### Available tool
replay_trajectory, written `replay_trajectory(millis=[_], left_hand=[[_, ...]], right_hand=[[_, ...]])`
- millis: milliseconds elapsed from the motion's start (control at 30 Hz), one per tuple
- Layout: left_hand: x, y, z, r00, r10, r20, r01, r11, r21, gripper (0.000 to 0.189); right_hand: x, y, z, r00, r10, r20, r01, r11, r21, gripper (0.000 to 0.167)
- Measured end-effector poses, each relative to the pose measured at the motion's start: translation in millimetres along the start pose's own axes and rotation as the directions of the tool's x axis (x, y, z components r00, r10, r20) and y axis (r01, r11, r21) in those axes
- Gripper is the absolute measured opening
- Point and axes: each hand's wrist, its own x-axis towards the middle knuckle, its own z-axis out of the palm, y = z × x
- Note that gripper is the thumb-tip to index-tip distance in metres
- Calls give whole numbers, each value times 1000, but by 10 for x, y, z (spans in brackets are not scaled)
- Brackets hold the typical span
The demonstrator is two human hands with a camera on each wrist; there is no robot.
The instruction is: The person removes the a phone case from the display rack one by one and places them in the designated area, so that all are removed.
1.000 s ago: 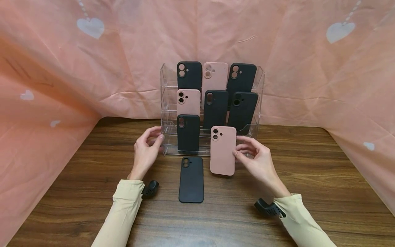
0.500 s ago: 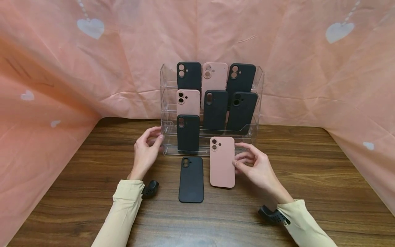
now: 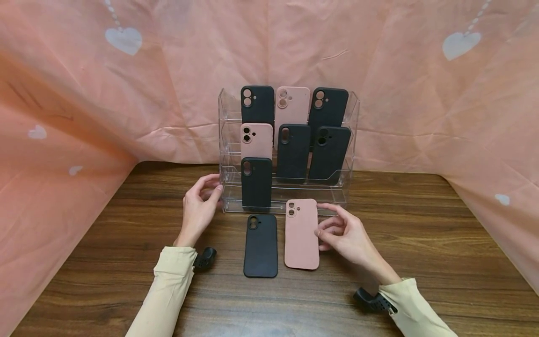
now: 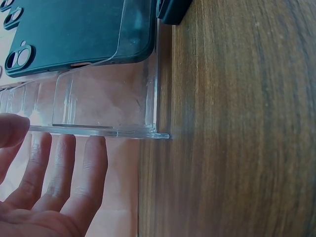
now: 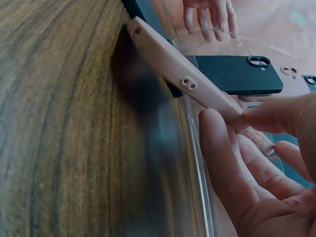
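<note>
My right hand (image 3: 343, 234) pinches the right edge of a pink phone case (image 3: 301, 238) between thumb and fingers. In the right wrist view the pink case (image 5: 182, 74) slants over the table; I cannot tell whether its lower edge touches the wood. Left of it, a black phone case (image 3: 261, 248) lies flat before the clear tiered stand (image 3: 227, 140). Beside the stand's left wall is my left hand (image 3: 200, 203). Its fairly straight fingertips touch that wall from outside in the left wrist view, with the thumb (image 4: 12, 131) near the edge.
Several black and pink cases stand in the tiers, among them a lone black case (image 3: 256, 182) in the front tier at left. Brown wood table (image 3: 105, 262) surrounds the stand. Pink cloth (image 3: 189, 70) hangs behind and at both sides.
My right hand has brought the pink case down and toward me, from in front of the stand's lowest tier to beside the lying black case. My left hand has kept its place.
</note>
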Motion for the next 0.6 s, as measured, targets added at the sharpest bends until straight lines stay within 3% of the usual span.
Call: replay_trajectory(millis=[367, 600], left_hand=[[9, -15, -1, 1000, 4, 2, -4, 1000, 3, 28], [-1, -16, -2, 1000, 5, -2, -5, 1000, -3, 29]], right_hand=[[-27, 32, 45, 992, 68, 103, -66, 998, -21, 48], [-24, 59, 84, 985, 120, 123, -116, 992, -39, 43]])
